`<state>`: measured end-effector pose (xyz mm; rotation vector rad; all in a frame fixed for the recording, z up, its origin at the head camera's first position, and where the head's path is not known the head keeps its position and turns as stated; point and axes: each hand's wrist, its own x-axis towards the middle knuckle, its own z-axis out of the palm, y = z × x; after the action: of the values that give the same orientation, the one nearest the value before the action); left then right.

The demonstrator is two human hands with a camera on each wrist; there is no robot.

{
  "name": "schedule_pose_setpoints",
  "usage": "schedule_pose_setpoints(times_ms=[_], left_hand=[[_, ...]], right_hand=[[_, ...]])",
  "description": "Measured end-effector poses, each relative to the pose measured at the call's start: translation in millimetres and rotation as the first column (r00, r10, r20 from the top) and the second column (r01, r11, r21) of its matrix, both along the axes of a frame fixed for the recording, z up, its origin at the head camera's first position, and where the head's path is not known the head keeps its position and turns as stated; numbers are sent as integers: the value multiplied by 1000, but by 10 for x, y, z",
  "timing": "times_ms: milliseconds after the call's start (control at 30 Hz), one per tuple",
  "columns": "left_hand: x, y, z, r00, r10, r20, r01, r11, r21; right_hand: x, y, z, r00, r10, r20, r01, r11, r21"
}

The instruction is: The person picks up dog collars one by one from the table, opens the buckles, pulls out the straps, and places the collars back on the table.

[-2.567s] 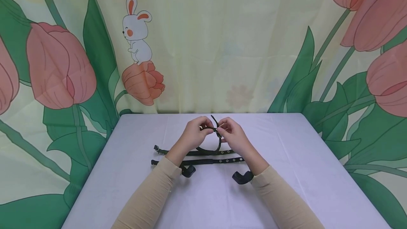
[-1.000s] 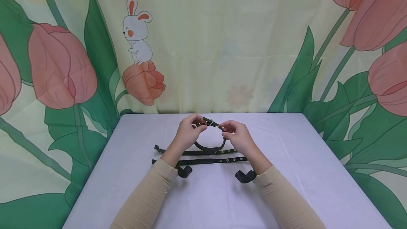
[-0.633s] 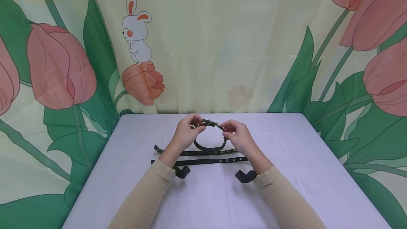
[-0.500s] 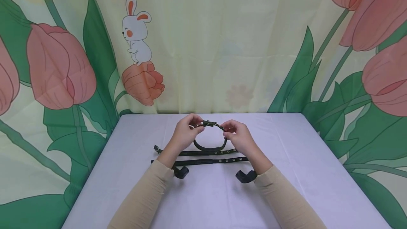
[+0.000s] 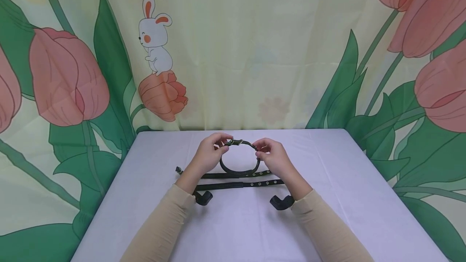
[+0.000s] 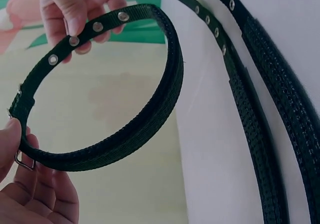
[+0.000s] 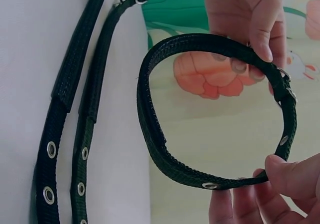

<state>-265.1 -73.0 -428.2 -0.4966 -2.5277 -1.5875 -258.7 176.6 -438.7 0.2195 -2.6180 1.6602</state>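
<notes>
Both hands hold a dark pet collar [image 5: 238, 172], fastened into a round loop and raised above the table. My left hand [image 5: 209, 153] pinches it between thumb and fingers near the buckle and the metal D-ring [image 6: 25, 160]. On the opposite side, my right hand [image 5: 274, 157] pinches the eyelet part of the strap, its thumb on the band in the right wrist view. Metal eyelets [image 6: 98, 27] run along this strap. Beneath the hands, two similar collars lie stretched out flat, the nearer collar [image 5: 222, 186] and the farther collar [image 5: 214, 176], partly hidden by the forearms.
A white cloth covers the table [image 5: 236, 233]. Behind its far edge hangs a curtain [image 5: 236, 51] printed with tulips and a rabbit. Black wrist devices [image 5: 281, 202] show beneath both wrists.
Earlier the strap's loose end stuck up between close hands. Now it lies along the band at the buckle. The left hand has moved left, and the loop is wider and rounder.
</notes>
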Motion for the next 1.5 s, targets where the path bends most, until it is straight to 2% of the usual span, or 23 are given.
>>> schedule_pose_setpoints(times_ms=[267, 633, 867, 1133, 1300, 1500], left_hand=[[34, 12, 14, 1000, 13, 28, -12, 999, -37], [67, 4, 22, 999, 26, 42, -23, 998, -64], [80, -64, 30, 999, 32, 28, -30, 998, -62], [100, -141, 55, 998, 42, 54, -39, 998, -56], [100, -238, 52, 998, 39, 41, -37, 998, -49], [117, -363, 36, 998, 30, 62, -28, 999, -37]], right_hand=[[9, -34, 5, 999, 34, -30, -32, 998, 59], [8, -78, 7, 996, 57, -74, -53, 996, 67], [30, -51, 6, 995, 36, -88, -30, 997, 65], [27, -26, -19, 996, 49, -77, -46, 998, 50], [38, 0, -30, 995, 47, -87, -44, 998, 36], [66, 31, -26, 994, 52, -93, -49, 998, 36]])
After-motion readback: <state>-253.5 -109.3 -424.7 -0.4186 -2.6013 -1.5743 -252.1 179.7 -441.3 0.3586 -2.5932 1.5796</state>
